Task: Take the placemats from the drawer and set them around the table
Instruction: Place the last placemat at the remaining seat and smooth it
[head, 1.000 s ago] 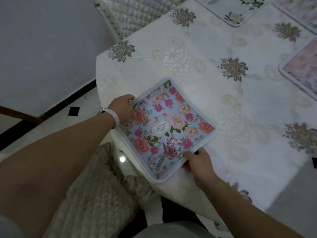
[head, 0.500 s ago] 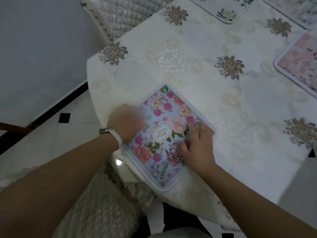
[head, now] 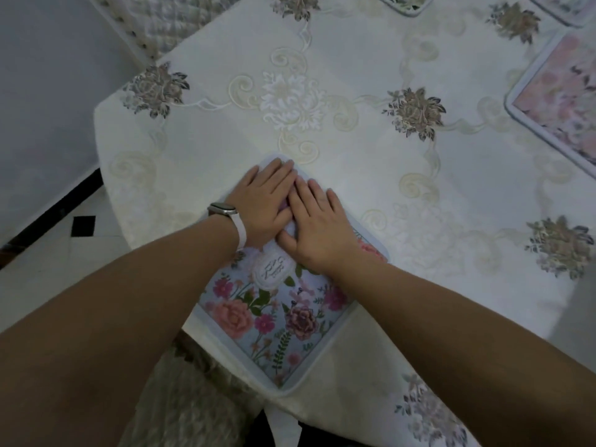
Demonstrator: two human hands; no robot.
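- Head view, left to right: grey wall and pale tiled floor (head: 96,240) with a black border strip, left of both hands.
- White quilted chair back (head: 167,24) at top left, well beyond the fingertips, tucked against the table edge.
- Left hand (head: 261,204) lies flat, palm down, fingers together and stretched out, gripping nothing, pressing the far corner of the mat.
- White-strapped wristwatch (head: 225,214) on the left wrist, just behind that hand.
- Pale blue square placemat with pink and red flowers and a white border (head: 277,321) lies flat on the table, set diamond-wise; far corner under both palms, near corner at the table edge toward the person.
- White oval label (head: 271,269) at mat centre, just behind the heels of both hands.
- Right hand (head: 319,227) flat, palm down, fingers slightly spread, holding nothing, touching the left hand side by side.
- Cream embroidered tablecloth with brown flower motifs (head: 416,111) covers the table ahead of and right of the fingers.
- Pink floral placemat with pale border (head: 561,101) far right, well apart from the fingers.
- Two more placemat corners (head: 403,4) at the top edge, partly cut off.
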